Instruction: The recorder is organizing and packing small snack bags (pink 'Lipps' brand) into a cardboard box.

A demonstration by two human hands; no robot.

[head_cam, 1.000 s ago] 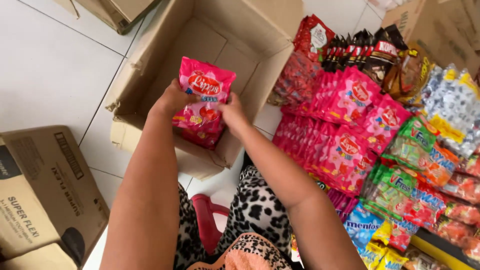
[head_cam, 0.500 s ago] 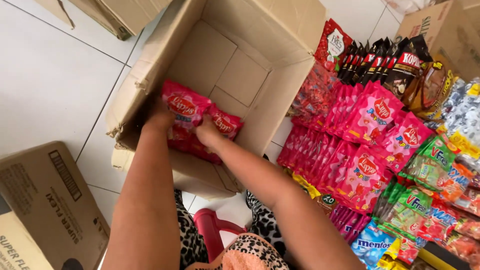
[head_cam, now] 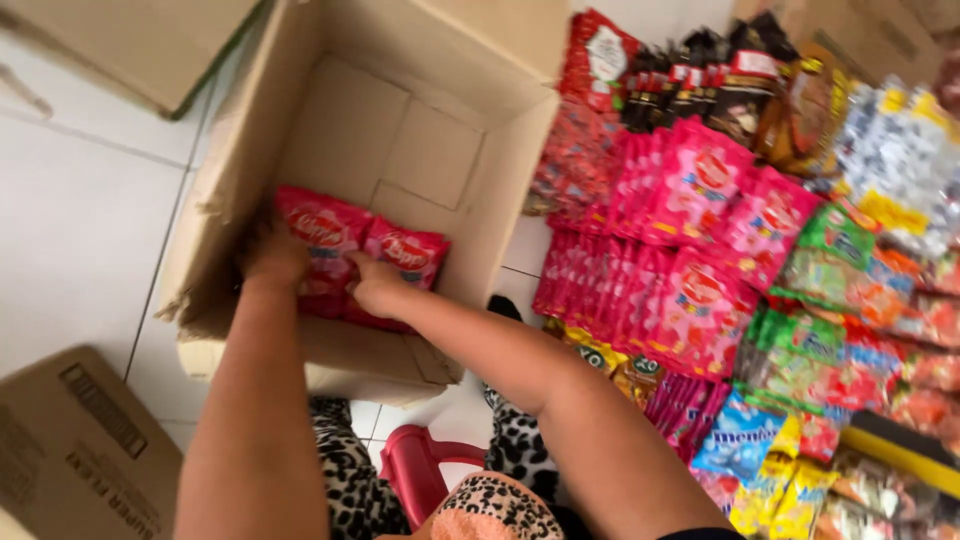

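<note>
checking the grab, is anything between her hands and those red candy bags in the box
Nothing visible does. The left hand and right hand are already on the red candy bags inside the open cardboard box. The flaps are folded out, and the box around the bags looks bare.

Arms: bare, no sleeves showing
Left hand [head_cam: 272,258]: bare
Right hand [head_cam: 377,287]: bare
Legs: leopard-print trousers [head_cam: 345,470], black on white
Top: peach leopard-print hem [head_cam: 495,510]

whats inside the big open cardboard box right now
Two red and pink candy bags lie side by side against the near wall of the open brown cardboard box, with the left hand and right hand on them. The hands and wall hide anything beneath.
</note>
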